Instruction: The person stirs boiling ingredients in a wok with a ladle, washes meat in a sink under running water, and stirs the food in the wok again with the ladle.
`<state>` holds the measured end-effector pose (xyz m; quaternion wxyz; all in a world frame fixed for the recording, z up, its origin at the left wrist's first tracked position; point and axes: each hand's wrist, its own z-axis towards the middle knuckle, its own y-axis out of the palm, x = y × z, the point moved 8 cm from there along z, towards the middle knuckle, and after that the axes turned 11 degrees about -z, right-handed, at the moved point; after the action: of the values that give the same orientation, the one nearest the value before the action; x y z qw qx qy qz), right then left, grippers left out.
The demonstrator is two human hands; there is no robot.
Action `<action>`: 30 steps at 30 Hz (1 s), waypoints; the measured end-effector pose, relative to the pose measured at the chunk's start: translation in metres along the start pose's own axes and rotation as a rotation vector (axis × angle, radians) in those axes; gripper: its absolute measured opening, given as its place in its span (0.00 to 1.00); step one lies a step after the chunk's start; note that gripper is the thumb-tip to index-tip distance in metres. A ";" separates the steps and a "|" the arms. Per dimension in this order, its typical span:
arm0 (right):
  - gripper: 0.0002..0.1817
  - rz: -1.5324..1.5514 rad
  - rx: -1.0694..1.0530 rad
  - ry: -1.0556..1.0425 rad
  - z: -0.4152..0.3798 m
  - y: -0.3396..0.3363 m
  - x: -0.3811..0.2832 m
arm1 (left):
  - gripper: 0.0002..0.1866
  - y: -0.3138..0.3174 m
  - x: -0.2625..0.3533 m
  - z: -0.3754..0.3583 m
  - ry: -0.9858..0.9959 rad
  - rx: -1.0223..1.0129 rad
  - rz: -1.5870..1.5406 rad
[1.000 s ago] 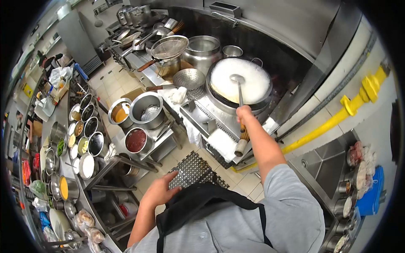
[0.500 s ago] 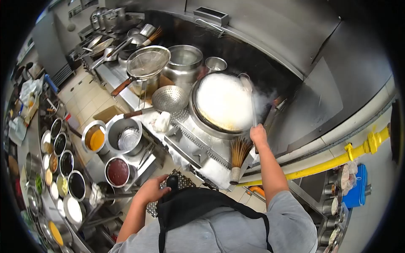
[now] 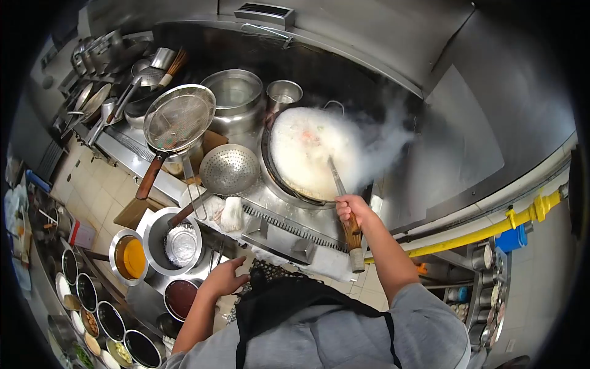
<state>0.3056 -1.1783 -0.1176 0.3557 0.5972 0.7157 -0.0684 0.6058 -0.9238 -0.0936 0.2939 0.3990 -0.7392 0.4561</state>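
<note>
In a wok (image 3: 278,169) on the range, white foam (image 3: 316,144) froths to the rim, and steam drifts off to the right. My right hand (image 3: 354,212) is closed round the handle of a long metal ladle (image 3: 336,175), whose head is sunk in the foam. Just below that hand, partly covered by it, is a bamboo wok brush (image 3: 355,249). My left hand (image 3: 225,278) is held in front of the apron, fingers apart and holding nothing. Nearest to it is a pot of dark red sauce (image 3: 181,299).
Left of the wok are a perforated strainer (image 3: 230,169), a wire-mesh strainer (image 3: 179,117), a large pot (image 3: 232,92) and a small pot (image 3: 284,93). A bowl of orange liquid (image 3: 131,258) and several sauce containers stand at left. A yellow pipe (image 3: 479,230) runs along the right.
My right hand has drawn the ladle toward me and left, its head going from the wok's far rim into the foam. My view has shifted, and steam has spread rightward.
</note>
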 end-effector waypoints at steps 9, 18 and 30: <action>0.04 0.183 -0.303 0.073 -0.028 0.016 0.022 | 0.32 0.019 0.052 0.008 0.082 -0.007 -0.090; 0.03 0.402 -0.477 0.188 -0.086 -0.003 0.044 | 0.32 0.065 0.069 0.027 0.206 -0.104 0.067; 0.13 -1.442 0.675 -0.298 -0.185 -0.081 -0.008 | 0.30 0.070 0.095 0.058 0.249 -0.158 0.115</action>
<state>0.1537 -1.1106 -0.0032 0.1162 0.0485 0.8105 -0.5720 0.4933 -0.9884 -0.0728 0.3875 0.2719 -0.7522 0.4584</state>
